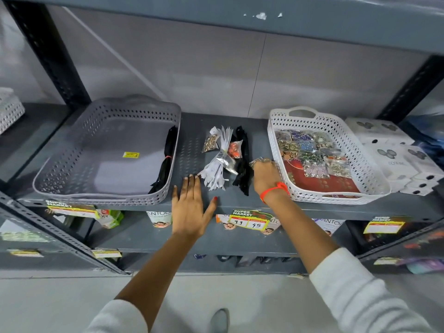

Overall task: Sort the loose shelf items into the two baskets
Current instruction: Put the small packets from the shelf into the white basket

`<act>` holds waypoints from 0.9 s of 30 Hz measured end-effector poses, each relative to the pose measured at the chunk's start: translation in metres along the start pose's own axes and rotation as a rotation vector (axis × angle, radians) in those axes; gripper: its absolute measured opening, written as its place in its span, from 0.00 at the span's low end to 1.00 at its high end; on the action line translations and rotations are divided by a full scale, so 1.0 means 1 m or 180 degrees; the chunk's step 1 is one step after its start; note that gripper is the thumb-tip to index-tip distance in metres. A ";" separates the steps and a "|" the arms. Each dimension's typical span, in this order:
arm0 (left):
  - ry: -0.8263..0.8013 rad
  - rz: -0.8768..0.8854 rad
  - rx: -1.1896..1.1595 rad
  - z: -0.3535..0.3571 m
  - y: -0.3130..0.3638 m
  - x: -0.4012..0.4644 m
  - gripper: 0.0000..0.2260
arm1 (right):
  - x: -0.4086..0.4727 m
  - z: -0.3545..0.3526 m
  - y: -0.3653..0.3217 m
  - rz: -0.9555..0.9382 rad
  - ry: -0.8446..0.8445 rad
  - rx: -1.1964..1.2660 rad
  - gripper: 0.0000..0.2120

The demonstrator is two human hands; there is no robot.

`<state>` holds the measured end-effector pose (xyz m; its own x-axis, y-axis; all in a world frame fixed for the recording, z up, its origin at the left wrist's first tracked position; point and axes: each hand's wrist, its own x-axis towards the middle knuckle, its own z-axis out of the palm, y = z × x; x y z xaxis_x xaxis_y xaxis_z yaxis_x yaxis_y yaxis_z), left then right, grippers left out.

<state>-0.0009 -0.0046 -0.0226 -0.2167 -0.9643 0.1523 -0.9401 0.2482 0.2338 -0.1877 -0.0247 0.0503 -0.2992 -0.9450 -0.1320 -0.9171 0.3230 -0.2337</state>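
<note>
A grey basket (72,155) stands at the left of the shelf with one black zipper bundle (166,159) along its right wall. A white basket (370,164) at the right holds several jewellery packets (310,150). Between them lie a white zipper bundle (217,164), a black zipper bundle (242,164), a gold jewellery packet (210,143) and an orange one (235,150). My left hand (191,207) lies flat and open on the shelf's front edge. My right hand (265,175) is closed on a small clear packet (258,161) beside the white basket's left wall.
White boxes (396,150) are stacked right of the white basket. Dark uprights (48,54) frame the bay and an upper shelf (216,15) hangs overhead. Price tags (248,221) line the shelf's front edge, with stocked shelves below. Another white basket (9,109) sits far left.
</note>
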 end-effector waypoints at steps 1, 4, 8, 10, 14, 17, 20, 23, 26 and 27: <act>-0.0005 -0.0001 0.0005 0.000 0.000 0.000 0.40 | 0.001 -0.004 -0.002 -0.0067 0.0129 0.0026 0.15; 0.0015 -0.0012 -0.0002 0.001 -0.001 0.000 0.38 | 0.007 -0.008 0.006 -0.0176 0.0148 0.0048 0.17; 0.0042 -0.0012 0.0005 0.000 0.001 -0.001 0.37 | 0.005 -0.015 0.008 -0.0211 0.0140 0.0217 0.25; 0.0041 -0.0010 0.0034 0.000 0.000 -0.001 0.38 | 0.008 -0.024 0.007 -0.0181 0.0119 0.0421 0.23; 0.0022 -0.0021 0.0063 0.000 -0.001 -0.001 0.38 | 0.010 -0.044 0.007 -0.0286 -0.0200 0.0376 0.19; 0.0029 -0.0037 0.0018 0.001 0.000 -0.001 0.38 | 0.011 -0.045 0.007 -0.0334 -0.0498 0.0174 0.18; 0.0038 -0.0060 -0.0023 0.001 -0.001 -0.001 0.39 | 0.012 -0.032 0.007 -0.0372 -0.0485 0.0037 0.18; 0.0027 -0.0075 -0.0077 -0.001 0.000 -0.001 0.42 | 0.015 -0.025 0.005 -0.0385 -0.0456 -0.0046 0.18; 0.0019 -0.0087 -0.0093 -0.001 0.001 -0.002 0.43 | 0.027 -0.022 -0.004 -0.0496 -0.0185 0.0334 0.19; 0.0013 -0.0091 -0.0083 -0.002 0.001 -0.001 0.43 | 0.029 -0.021 -0.009 -0.0577 -0.0057 0.0472 0.17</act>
<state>-0.0010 -0.0029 -0.0210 -0.1886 -0.9707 0.1491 -0.9387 0.2228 0.2629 -0.1935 -0.0566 0.0691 -0.1272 -0.9876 -0.0919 -0.9062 0.1534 -0.3940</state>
